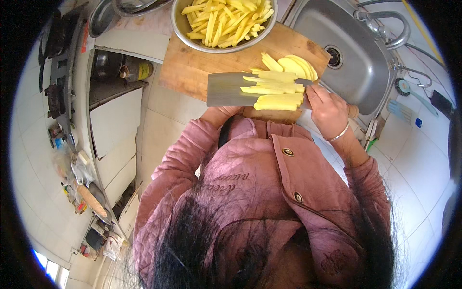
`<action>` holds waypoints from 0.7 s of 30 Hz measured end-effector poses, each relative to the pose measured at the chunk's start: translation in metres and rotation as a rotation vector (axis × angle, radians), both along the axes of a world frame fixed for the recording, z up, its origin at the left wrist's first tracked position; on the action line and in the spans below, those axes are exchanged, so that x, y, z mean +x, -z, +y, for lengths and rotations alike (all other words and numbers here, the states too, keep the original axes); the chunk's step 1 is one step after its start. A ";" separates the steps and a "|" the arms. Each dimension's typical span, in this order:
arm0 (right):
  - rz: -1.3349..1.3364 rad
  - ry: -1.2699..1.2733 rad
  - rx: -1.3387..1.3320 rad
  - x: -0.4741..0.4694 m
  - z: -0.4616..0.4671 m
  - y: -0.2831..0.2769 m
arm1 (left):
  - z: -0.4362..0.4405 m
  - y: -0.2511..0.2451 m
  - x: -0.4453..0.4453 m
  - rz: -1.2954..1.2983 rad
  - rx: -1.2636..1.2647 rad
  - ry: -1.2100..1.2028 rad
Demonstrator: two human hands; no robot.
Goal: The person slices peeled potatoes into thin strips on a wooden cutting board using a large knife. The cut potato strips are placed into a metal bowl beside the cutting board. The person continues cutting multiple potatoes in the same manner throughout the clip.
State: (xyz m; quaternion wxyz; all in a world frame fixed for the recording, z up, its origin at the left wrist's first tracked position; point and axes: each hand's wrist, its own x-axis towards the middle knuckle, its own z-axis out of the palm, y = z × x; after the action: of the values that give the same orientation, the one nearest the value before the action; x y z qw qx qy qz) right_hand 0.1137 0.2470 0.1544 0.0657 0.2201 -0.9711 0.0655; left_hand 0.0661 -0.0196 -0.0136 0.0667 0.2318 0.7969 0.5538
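My right hand (326, 110) grips the wooden handle of a kitchen cleaver (224, 90). Its broad blade lies flat, with several cut potato sticks (278, 102) across its face. Only the wrist side of my left hand (228, 110) shows at the blade's near edge; its fingers are hidden beneath the blade. Behind the cleaver, overlapping potato slices (293, 67) and a few more sticks (270, 62) rest on the wooden cutting board (187, 68). A metal bowl (176, 25) full of potato sticks (227, 21) stands at the board's far side.
To the right is a stainless steel sink (343, 25) with a curved faucet (399, 36). A scrub brush (404, 86) lies beyond it. On the left, an open cabinet (115, 95) holds a bottle (139, 71). A cluttered counter runs along the left wall.
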 end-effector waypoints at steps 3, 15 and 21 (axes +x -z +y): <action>0.091 -0.040 -0.038 -0.017 0.006 -0.009 | 0.006 -0.017 -0.004 -0.452 0.254 -0.091; 0.280 -0.140 0.001 -0.072 0.023 -0.024 | -0.080 -0.125 -0.069 0.108 -0.267 -0.618; 0.315 -0.218 0.051 -0.128 -0.004 -0.005 | -0.044 -0.172 -0.178 0.116 -0.243 -0.245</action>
State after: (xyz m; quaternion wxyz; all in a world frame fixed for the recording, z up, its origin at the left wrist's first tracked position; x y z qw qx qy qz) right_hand -0.0142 0.2432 0.1591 0.2037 0.3333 -0.9205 0.0125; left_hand -0.1116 -0.0633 0.1588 -0.0198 0.1547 0.8827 0.4432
